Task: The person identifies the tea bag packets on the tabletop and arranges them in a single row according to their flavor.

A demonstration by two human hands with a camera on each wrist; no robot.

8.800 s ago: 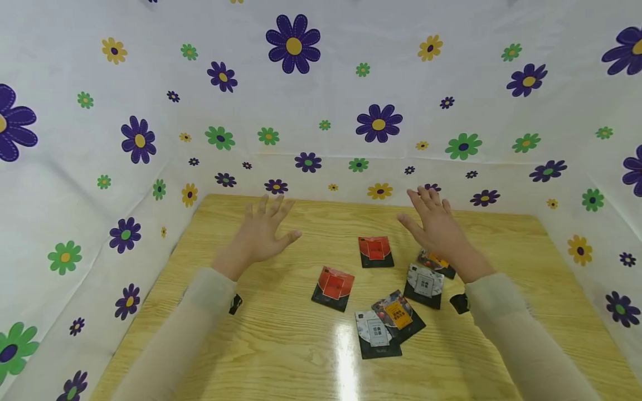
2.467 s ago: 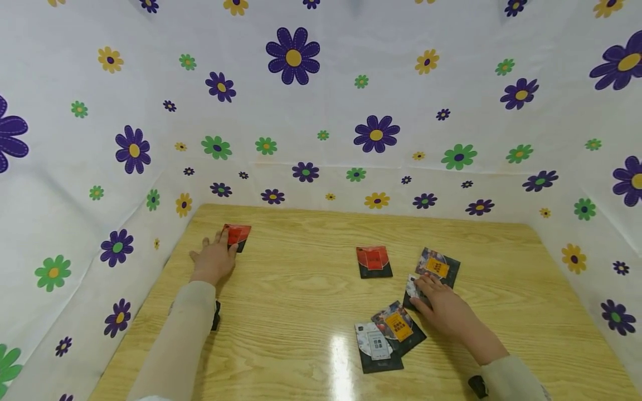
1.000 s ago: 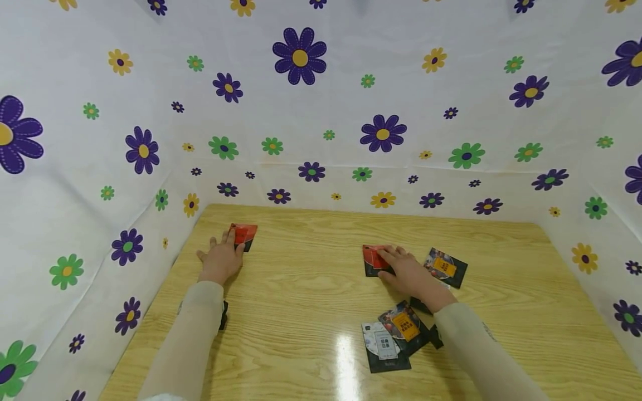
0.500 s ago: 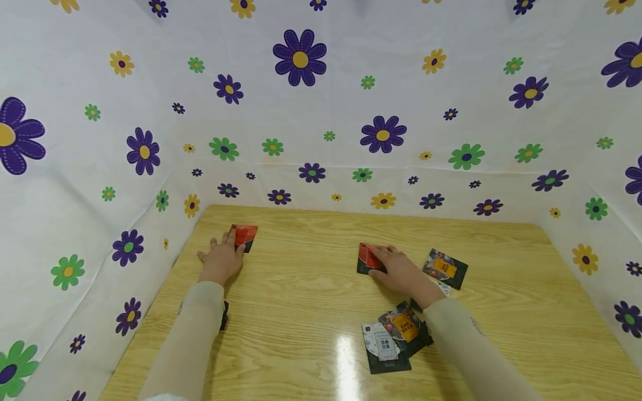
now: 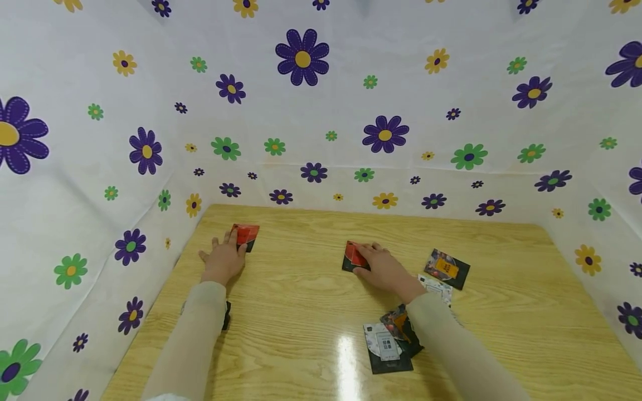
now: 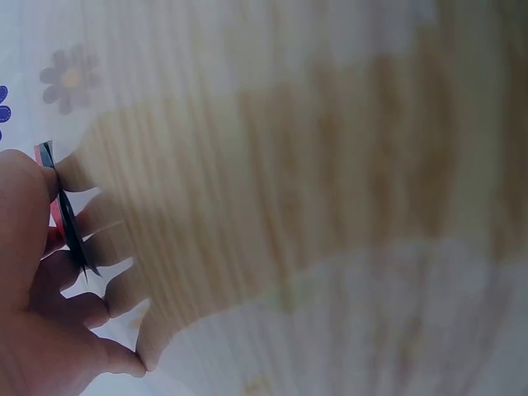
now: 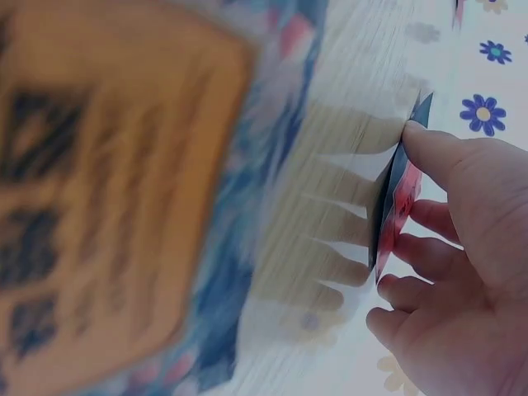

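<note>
Two flat square packets are red above and black below. My left hand (image 5: pixel 223 260) rests on one red-and-black packet (image 5: pixel 246 235) near the far left of the table, fingers spread and covering its left part. In the left wrist view that packet (image 6: pixel 66 216) lies beneath the thumb and fingers. My right hand (image 5: pixel 385 269) presses on the other red-and-black packet (image 5: pixel 351 257), in the middle of the table. In the right wrist view its thumb touches one edge of this packet (image 7: pixel 403 191) and its extended fingers rest on the red face.
At the right lies an orange-labelled packet (image 5: pixel 448 269), overlapping a white-and-black packet (image 5: pixel 435 288) partly behind the right sleeve. Nearer me, another orange-labelled packet (image 5: pixel 398 326) overlaps a white-and-black one (image 5: pixel 386 348). The wooden table (image 5: pixel 291 301) is walled by flower-printed cloth (image 5: pixel 341 100).
Earlier, the left red packet moved from mid-table to the far left under my left hand. My right hand left a white packet for the other red one and has slid it left. The left hand stays.
</note>
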